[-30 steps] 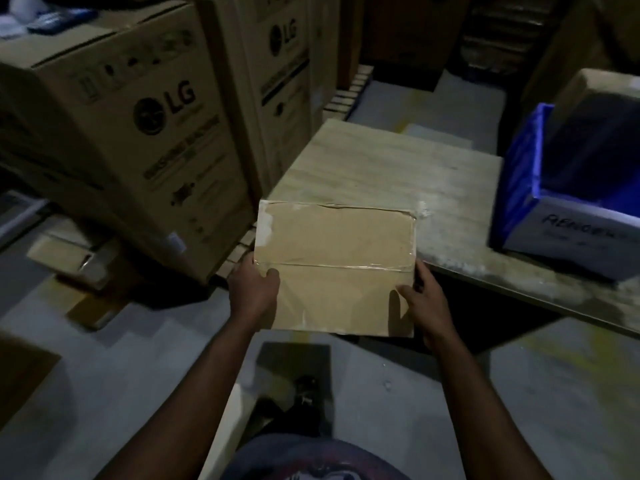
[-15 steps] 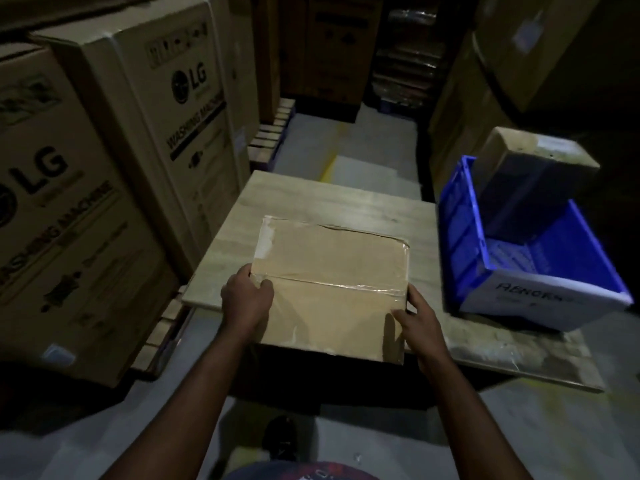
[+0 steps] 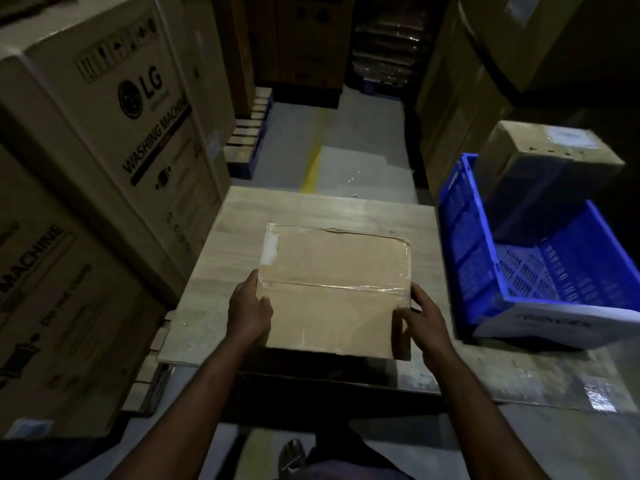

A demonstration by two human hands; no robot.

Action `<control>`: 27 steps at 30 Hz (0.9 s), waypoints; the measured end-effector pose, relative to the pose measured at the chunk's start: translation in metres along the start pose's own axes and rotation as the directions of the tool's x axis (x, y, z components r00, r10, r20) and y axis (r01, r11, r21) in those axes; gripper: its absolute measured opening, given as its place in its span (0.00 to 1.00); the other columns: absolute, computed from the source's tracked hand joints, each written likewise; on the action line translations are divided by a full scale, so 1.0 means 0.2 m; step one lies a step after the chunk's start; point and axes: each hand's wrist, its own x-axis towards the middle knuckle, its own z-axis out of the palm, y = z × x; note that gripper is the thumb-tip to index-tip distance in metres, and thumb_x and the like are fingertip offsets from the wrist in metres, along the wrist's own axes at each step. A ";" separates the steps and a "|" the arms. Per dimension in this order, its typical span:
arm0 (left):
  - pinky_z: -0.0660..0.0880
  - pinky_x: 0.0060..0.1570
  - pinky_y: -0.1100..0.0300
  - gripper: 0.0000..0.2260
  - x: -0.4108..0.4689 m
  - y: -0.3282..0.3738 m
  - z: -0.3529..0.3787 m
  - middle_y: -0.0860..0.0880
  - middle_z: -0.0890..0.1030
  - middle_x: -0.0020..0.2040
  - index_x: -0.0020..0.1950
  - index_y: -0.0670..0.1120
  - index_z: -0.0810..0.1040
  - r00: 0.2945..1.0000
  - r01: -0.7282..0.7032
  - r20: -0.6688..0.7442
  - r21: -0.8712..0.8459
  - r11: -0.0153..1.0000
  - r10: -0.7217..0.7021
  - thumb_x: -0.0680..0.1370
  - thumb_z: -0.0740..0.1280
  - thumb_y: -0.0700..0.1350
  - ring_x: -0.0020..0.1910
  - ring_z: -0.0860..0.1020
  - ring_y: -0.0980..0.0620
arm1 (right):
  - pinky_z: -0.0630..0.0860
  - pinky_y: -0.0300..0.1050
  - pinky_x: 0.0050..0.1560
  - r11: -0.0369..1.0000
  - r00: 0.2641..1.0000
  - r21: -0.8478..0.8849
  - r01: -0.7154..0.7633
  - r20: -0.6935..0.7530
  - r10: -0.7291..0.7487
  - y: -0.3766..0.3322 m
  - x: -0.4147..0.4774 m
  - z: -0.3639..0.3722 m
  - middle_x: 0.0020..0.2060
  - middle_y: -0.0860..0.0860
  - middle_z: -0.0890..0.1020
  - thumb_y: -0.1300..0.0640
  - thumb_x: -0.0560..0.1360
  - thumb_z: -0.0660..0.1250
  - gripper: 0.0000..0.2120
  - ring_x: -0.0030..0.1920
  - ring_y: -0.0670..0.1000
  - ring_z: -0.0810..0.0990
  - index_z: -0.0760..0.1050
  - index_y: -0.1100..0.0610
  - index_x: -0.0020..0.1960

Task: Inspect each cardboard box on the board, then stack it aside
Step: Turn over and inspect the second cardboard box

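While both hands held the cardboard box [image 3: 332, 292] by its short sides, it sat over the near half of the wooden board [image 3: 221, 258], with its taped top facing up. A second earlier we had it at the board's near edge, with much of it hanging out over the floor. Now its front edge lay just inside the board's front edge. We could not tell whether it rested flat on the wood or was held just above it.

Our left hand [image 3: 249, 311] gripped the left side, the thumb lying on the top face beside the tape seam. Our right hand [image 3: 424, 318] gripped the right side near the front corner, the thumb on top and the fingers curled down the side. Both grips looked the same as before.

Our view had lifted, so more of the aisle showed, with a yellow line [image 3: 311, 164] running down the floor. The blue crate [image 3: 464, 244] stood on the right part of the board, near the box but apart from it, and another carton [image 3: 540, 157] leaned in its far end. Tall washing-machine cartons [image 3: 104, 133] stood along the left, close to the board's edge. A shoe [image 3: 291, 455] showed below, between our forearms.
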 end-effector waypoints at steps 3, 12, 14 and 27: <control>0.71 0.61 0.54 0.27 0.09 0.03 0.06 0.42 0.74 0.69 0.79 0.48 0.64 1.000 0.016 0.015 0.021 1.000 -0.016 0.80 0.64 0.38 0.66 0.74 0.42 | 0.75 0.43 0.46 1.000 1.000 -0.009 0.001 0.019 -0.001 0.02 0.11 -0.02 0.57 0.40 0.79 0.69 0.77 0.64 0.28 0.55 0.46 0.78 0.72 0.44 0.70; 0.69 0.53 0.61 0.24 0.32 0.10 0.13 0.45 0.79 0.66 0.76 0.51 0.69 0.998 0.054 0.029 0.041 0.998 -0.056 0.80 0.64 0.37 0.61 0.77 0.44 | 0.79 0.46 0.51 0.993 0.996 -0.110 0.049 0.074 -0.041 0.09 0.39 -0.05 0.65 0.45 0.79 0.63 0.79 0.67 0.29 0.57 0.49 0.80 0.66 0.45 0.77; 0.69 0.53 0.61 0.24 0.35 0.11 0.13 0.46 0.79 0.66 0.76 0.52 0.69 0.997 0.066 0.041 0.047 0.997 -0.068 0.81 0.64 0.37 0.61 0.78 0.45 | 0.80 0.49 0.53 0.993 0.997 -0.110 0.031 0.070 -0.023 0.11 0.43 -0.05 0.67 0.45 0.77 0.62 0.79 0.67 0.29 0.59 0.51 0.80 0.66 0.46 0.77; 0.70 0.63 0.56 0.23 0.40 0.09 0.14 0.44 0.77 0.69 0.78 0.48 0.66 0.994 0.105 0.045 -0.015 0.994 -0.104 0.83 0.64 0.47 0.68 0.75 0.43 | 0.76 0.53 0.61 0.977 0.971 -0.145 -0.153 -0.207 0.121 0.11 0.40 0.08 0.64 0.52 0.79 0.47 0.81 0.65 0.21 0.62 0.54 0.78 0.70 0.53 0.71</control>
